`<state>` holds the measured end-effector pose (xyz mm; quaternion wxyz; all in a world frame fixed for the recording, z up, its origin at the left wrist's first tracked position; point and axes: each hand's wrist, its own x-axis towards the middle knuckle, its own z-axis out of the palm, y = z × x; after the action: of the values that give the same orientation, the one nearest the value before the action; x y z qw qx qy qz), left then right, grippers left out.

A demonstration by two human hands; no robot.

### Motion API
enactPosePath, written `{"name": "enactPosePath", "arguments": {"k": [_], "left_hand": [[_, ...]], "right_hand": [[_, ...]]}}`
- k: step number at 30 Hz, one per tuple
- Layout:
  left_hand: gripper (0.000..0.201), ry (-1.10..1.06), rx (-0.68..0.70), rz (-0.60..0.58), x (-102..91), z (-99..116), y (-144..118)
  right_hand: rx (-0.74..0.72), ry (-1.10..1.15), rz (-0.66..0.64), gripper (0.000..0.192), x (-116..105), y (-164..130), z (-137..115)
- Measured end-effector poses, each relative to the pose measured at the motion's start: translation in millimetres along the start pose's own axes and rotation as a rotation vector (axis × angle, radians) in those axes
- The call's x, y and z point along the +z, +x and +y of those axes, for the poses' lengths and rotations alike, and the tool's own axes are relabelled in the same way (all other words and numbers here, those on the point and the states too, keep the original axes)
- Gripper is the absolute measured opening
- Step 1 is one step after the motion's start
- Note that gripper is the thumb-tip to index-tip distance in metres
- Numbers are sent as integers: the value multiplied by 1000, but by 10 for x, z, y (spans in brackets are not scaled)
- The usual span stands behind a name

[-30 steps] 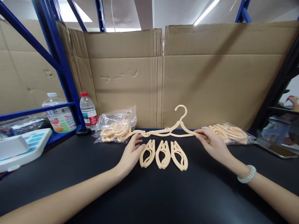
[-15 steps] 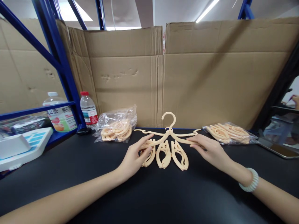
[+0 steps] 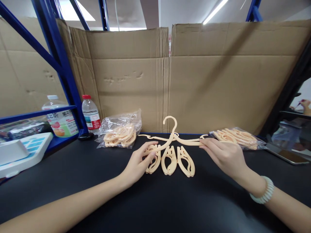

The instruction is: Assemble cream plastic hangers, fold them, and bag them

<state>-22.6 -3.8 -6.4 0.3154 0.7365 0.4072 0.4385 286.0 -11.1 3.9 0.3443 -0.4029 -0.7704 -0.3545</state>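
A cream plastic clothes hanger [image 3: 167, 142] is unfolded between my hands, its hook pointing up. My left hand [image 3: 139, 161] pinches the end of its left arm between thumb and fingers. The tip of its right arm is in the closed fingers of my right hand [image 3: 224, 157], whose thumb is mostly hidden. Just behind lies another unfolded hanger [image 3: 153, 138] of the same kind, partly covered by the held one. Three folded hangers [image 3: 169, 163] rest in a row on the black table below, the left one partly hidden by my left hand.
Bagged folded hangers [image 3: 119, 137] lie at the back left, and another bag of hangers [image 3: 238, 138] at the back right. A phone [image 3: 288, 156] lies farther right. Bottles [image 3: 91, 115] stand by the blue frame [image 3: 59, 68]. Cardboard [image 3: 133, 81] walls the back. Another person's hand [image 3: 305, 104] shows far right.
The held hanger has tilted, its hook shifting left and its right arm rising to lie flatter. My right hand has turned and closed more over the right tip.
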Motion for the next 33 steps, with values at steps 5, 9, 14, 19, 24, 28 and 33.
{"name": "enactPosePath", "arguments": {"k": [5, 9, 14, 19, 24, 28, 33], "left_hand": [[36, -25, -6, -15, 1, 6, -7], [36, -30, -14, -34, 2, 26, -12], [35, -69, -31, -17, 7, 35, -7], [33, -58, -28, -19, 9, 39, -4], [35, -66, -41, -20, 12, 52, -2], [33, -66, -26, -2, 10, 27, 0], [35, -136, -62, 62, 16, 23, 14]], "right_hand": [[2, -99, -13, 22, -7, 11, 4], [-8, -162, -38, 24, -12, 35, 19], [12, -100, -65, 26, -4, 46, -2], [74, 192, 9, 20, 47, 27, -32], [192, 442, 58, 11, 73, 24, -33], [364, 634, 10, 23, 98, -6, -41], [583, 972, -27, 30, 112, 18, -47]]}}
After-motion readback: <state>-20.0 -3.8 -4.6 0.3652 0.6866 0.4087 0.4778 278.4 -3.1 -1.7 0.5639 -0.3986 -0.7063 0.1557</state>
